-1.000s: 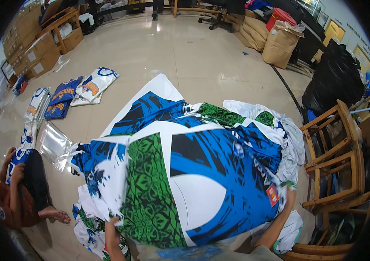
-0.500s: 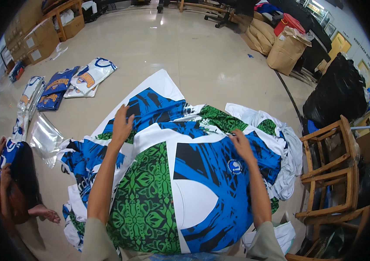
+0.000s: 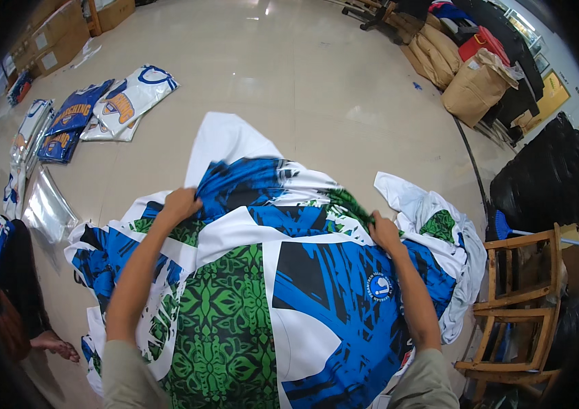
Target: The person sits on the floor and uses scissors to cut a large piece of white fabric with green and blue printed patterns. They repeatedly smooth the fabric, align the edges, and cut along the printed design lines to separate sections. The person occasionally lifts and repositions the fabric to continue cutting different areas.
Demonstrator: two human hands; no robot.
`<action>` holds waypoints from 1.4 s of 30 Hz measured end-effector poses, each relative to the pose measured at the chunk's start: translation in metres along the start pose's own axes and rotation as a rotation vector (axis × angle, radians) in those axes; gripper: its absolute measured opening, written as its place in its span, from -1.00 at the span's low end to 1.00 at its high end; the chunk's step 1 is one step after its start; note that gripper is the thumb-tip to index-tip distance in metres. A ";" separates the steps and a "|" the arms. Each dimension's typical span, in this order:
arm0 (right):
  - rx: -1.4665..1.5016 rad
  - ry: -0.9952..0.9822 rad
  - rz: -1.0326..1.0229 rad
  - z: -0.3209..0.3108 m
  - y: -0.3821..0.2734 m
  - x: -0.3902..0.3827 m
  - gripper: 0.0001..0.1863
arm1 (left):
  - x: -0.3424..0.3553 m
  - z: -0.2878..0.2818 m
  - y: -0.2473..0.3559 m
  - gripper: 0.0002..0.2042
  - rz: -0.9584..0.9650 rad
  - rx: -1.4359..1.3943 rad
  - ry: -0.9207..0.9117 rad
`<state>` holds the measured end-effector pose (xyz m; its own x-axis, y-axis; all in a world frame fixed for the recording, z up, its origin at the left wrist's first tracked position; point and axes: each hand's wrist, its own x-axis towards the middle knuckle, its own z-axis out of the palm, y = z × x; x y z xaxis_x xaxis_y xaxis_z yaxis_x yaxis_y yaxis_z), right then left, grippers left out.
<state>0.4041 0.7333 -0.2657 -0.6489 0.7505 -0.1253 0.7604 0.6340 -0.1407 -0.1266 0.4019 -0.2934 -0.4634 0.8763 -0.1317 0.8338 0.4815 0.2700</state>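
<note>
A large pile of printed white, blue and green fabric (image 3: 228,313) spreads before me, with a round emblem on its right blue panel. My left hand (image 3: 182,201) is closed on the left edge of a raised blue-and-white fabric piece (image 3: 242,180) at the far side. My right hand (image 3: 383,228) grips the green-patterned right end of that same piece. Both forearms reach over the nearer panels. A white corner (image 3: 228,133) lies beyond the raised piece, and crumpled white cloth (image 3: 456,211) sits at the right of the pile.
Bagged folded shirts (image 3: 75,102) and clear plastic bags (image 3: 51,204) lie left, near a seated person's foot (image 3: 54,344). Cardboard boxes (image 3: 58,48) stand back left. Paper sacks (image 3: 473,88), a black bag (image 3: 538,177), a broom (image 3: 504,228) and wooden stools (image 3: 514,307) line the right side.
My hands moved from the pile's near corners to its far part. Since half a second ago they closed on the far blue piece, which is now lifted and bunched between them.
</note>
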 end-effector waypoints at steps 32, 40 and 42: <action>0.345 0.145 0.327 -0.083 -0.038 -0.261 -0.03 | -0.170 -0.036 0.019 0.02 -0.020 -0.058 0.132; 0.216 0.432 0.159 -0.072 -0.011 -0.209 -0.08 | -0.037 -0.023 0.057 -0.08 0.163 0.016 0.382; -0.039 0.467 0.055 -0.067 -0.022 -0.139 -0.06 | -0.009 -0.021 0.077 -0.07 0.168 0.002 0.366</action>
<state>0.4791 0.6274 -0.1790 -0.5330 0.7812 0.3250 0.7998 0.5905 -0.1078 -0.0644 0.4305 -0.2515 -0.3963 0.8799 0.2624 0.9076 0.3322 0.2566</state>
